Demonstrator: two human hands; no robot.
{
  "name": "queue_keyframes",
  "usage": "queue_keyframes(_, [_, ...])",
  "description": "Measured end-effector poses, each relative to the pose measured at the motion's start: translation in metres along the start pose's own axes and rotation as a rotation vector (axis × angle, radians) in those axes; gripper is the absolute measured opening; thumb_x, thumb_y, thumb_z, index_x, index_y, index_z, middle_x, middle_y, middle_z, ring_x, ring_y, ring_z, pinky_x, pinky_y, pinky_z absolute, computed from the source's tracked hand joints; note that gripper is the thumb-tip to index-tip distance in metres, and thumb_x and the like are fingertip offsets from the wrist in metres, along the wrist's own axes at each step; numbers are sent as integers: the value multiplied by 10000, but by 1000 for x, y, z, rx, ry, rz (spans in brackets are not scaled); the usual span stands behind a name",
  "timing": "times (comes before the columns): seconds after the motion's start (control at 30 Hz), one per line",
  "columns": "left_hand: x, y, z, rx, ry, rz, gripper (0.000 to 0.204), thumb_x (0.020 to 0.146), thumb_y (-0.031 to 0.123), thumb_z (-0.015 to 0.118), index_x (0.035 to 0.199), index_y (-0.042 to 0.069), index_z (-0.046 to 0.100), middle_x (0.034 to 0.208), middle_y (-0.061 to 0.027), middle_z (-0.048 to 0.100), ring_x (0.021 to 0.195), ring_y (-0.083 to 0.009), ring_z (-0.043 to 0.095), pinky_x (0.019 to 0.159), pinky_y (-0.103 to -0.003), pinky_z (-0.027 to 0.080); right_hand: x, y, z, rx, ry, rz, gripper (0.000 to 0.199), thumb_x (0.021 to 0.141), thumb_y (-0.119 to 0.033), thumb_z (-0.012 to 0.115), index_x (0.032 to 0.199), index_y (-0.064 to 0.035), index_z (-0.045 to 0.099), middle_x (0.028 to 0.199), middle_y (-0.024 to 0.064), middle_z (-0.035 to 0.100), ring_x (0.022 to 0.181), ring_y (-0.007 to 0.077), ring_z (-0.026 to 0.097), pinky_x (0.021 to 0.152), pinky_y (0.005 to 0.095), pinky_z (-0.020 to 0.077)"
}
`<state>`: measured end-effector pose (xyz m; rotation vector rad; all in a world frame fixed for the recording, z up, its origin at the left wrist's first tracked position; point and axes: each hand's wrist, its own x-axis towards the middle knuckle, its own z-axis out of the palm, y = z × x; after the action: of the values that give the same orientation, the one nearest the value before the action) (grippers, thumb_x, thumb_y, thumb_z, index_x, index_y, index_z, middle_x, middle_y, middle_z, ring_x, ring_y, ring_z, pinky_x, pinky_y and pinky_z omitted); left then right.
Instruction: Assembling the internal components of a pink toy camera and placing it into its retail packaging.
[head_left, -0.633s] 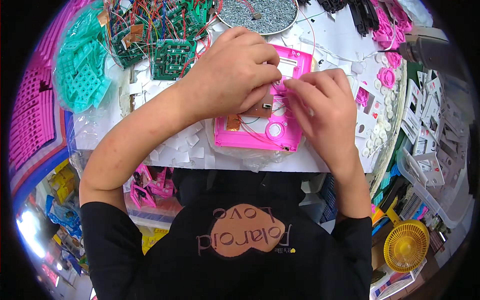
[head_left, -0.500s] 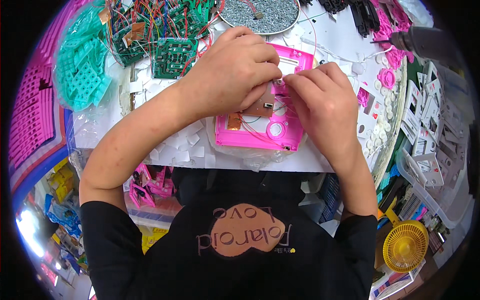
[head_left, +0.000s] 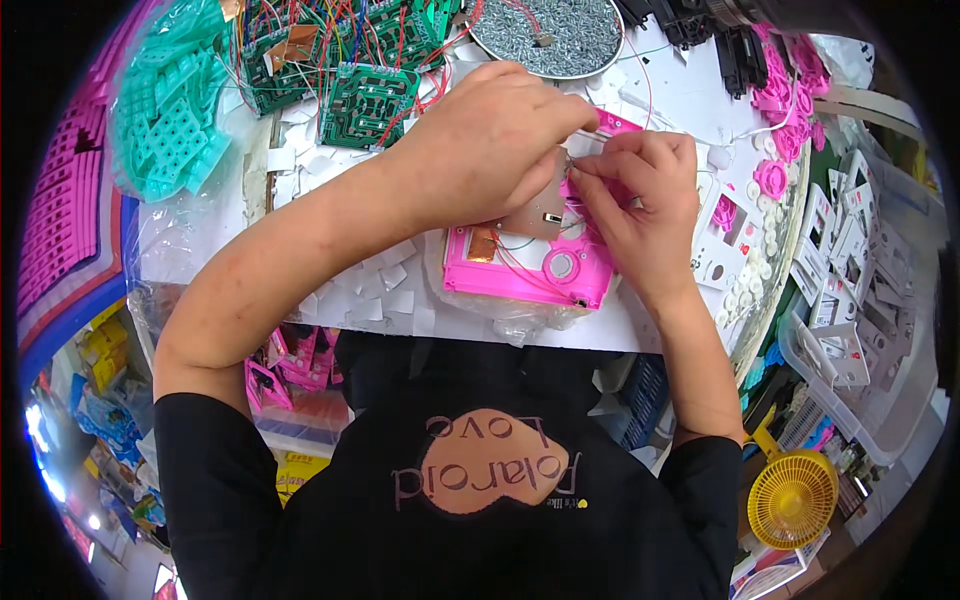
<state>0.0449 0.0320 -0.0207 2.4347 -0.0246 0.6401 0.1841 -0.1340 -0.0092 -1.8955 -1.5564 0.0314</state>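
Observation:
A pink plastic toy housing (head_left: 520, 272) lies open on the white table (head_left: 700, 100), with thin red wires running across it. My left hand (head_left: 490, 145) holds a small brown circuit board (head_left: 540, 210) tilted above the housing. My right hand (head_left: 640, 205) pinches at the board's right edge, fingertips meeting those of the left hand. The far half of the housing is hidden beneath both hands.
Green circuit boards (head_left: 365, 100) with red wires lie at the back. A round tray of screws (head_left: 550, 30) stands behind the hands. Teal keypads in a bag (head_left: 165, 130) sit left; pink and white parts (head_left: 780, 170) right. A yellow fan (head_left: 792, 497) stands low right.
The brown circuit board has been lifted off the pink housing and now sits tilted between my fingers. Both hands stay over the housing.

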Motion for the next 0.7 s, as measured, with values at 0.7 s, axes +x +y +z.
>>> queue_keyframes(0.7, [-8, -6, 4, -30, 40, 36, 256, 785, 22, 675, 1040, 44, 658, 987, -109, 666, 988, -321, 629, 970, -451, 462, 43, -5, -24, -201, -393, -264, 111, 736, -69, 767, 817, -33, 699, 789, 90, 681, 785, 296, 628, 756, 424, 518])
